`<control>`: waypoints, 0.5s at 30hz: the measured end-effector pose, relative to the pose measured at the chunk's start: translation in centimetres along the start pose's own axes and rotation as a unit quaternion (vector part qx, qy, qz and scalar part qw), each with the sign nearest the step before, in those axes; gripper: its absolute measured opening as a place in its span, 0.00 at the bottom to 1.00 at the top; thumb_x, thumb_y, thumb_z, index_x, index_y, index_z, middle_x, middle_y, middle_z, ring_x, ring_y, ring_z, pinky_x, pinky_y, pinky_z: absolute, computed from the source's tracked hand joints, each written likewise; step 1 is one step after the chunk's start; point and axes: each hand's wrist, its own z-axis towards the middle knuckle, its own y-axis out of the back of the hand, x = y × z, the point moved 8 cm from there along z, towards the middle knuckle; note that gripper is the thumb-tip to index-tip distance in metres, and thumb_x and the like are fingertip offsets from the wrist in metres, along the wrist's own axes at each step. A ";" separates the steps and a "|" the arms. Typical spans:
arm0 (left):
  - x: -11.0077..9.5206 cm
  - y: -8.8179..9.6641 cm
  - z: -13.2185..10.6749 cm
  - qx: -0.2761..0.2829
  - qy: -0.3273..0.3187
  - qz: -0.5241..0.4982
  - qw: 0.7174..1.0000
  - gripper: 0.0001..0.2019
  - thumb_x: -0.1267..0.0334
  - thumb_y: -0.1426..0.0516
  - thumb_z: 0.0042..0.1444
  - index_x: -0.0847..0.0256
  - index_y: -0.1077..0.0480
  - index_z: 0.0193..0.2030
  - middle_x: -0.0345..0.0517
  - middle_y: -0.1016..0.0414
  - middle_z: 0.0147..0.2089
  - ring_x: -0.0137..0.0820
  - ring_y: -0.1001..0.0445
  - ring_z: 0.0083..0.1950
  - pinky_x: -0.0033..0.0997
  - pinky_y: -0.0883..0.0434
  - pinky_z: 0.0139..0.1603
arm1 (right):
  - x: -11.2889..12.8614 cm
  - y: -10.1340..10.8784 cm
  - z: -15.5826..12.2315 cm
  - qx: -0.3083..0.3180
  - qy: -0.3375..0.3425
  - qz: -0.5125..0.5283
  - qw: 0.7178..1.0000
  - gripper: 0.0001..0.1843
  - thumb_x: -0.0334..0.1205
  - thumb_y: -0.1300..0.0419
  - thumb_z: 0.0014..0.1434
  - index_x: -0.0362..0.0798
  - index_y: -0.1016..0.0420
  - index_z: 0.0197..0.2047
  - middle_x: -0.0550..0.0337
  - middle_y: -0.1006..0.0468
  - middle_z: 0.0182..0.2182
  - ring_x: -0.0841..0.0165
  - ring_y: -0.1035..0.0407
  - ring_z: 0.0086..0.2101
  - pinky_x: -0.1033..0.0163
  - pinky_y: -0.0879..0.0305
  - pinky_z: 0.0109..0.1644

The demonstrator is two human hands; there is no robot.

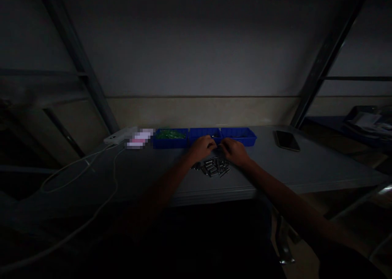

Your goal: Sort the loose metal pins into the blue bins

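Fingers of the left hand (202, 147) and of the right hand (235, 150) are bending inward and facing each other, their tips standing close together with only a narrow space between them. Whether they are gripping a small part in that space I cannot tell; it is too dark and too small to make out. Just on the near side of the fingertips, a loose pile of small metal pieces (214, 167) is lying on the grey table (190, 187), spreading beneath and between the two wrists. Several of the pieces are catching light along their lengths, and a few are straying toward the left wrist. None of the pile's visible pieces is clearly touching a finger.

Just beyond the hands, three blue bins are standing side by side in a row. The left bin (168, 143) is holding green material (170, 134); the middle bin (203, 130) is sitting partly behind the left hand, something small shining inside; the right bin (250, 141) is standing behind the right hand, its contents hard to see. A phone (287, 141) is lying flat, well apart on the right, while a pale cable (115, 172) is trailing over the table on the left.
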 end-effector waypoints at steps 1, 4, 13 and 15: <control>0.0 0.1 0.0 -0.008 0.000 0.000 1.000 0.07 0.67 0.46 0.54 0.63 0.26 0.33 0.48 0.25 0.36 0.33 0.28 0.39 0.31 0.33 0.43 | -0.1 0.1 0.0 -0.005 -0.006 0.000 1.000 0.11 0.40 0.52 0.62 0.47 0.30 0.38 0.54 0.23 0.35 0.67 0.30 0.34 0.67 0.43 0.36; 0.0 0.2 0.0 -0.023 0.009 -0.023 0.999 0.07 0.67 0.46 0.54 0.62 0.27 0.35 0.46 0.25 0.36 0.32 0.29 0.40 0.31 0.33 0.44 | -0.7 0.2 0.1 -0.022 -0.029 -0.003 0.999 0.14 0.41 0.54 0.63 0.47 0.29 0.36 0.54 0.23 0.33 0.67 0.30 0.33 0.66 0.44 0.35; 0.2 0.3 0.1 -0.039 0.001 -0.025 0.999 0.08 0.67 0.48 0.56 0.62 0.28 0.35 0.45 0.25 0.36 0.31 0.28 0.39 0.32 0.33 0.45 | 0.0 0.1 0.0 -0.021 0.008 0.020 1.000 0.13 0.42 0.53 0.63 0.46 0.30 0.37 0.55 0.23 0.33 0.68 0.31 0.33 0.67 0.44 0.36; 0.3 0.3 0.0 -0.037 0.001 -0.029 0.999 0.08 0.67 0.48 0.56 0.62 0.28 0.36 0.45 0.25 0.37 0.31 0.28 0.39 0.32 0.32 0.45 | 0.1 0.3 -0.1 -0.025 0.006 0.022 0.999 0.13 0.41 0.53 0.62 0.47 0.30 0.37 0.55 0.23 0.33 0.68 0.31 0.33 0.67 0.43 0.36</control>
